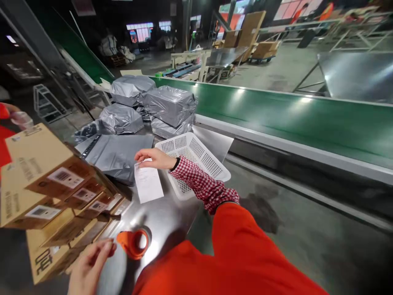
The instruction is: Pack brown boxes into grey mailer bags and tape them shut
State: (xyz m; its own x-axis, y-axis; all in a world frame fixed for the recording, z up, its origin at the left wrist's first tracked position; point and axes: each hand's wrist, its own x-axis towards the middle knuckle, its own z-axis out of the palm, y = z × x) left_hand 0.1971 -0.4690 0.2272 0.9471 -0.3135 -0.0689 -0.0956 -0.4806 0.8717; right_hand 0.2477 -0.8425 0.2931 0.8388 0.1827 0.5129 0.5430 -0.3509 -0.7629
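My right hand [157,159], its wrist in a red-and-white checked sleeve cover [199,180], reaches across the metal table. Its fingers are closed at the top edge of a white paper slip [149,184], which has faint print. My left hand [92,262] is at the lower left, slightly blurred, with thumb and fingertips pinched together. Whether anything is between them is hidden. Close to it lies an orange tape dispenser [134,243]. A white perforated plastic basket [219,170] sits under and beyond my right forearm. A flat grey mailing bag [123,153] lies left of the slip.
Stacked brown cartons [46,164] with barcode labels stand at the left. Grey wrapped parcels [170,104] are piled at the table's back. A green conveyor belt [276,112] runs behind. Part of another person in an orange sleeve [4,139] shows at the left edge.
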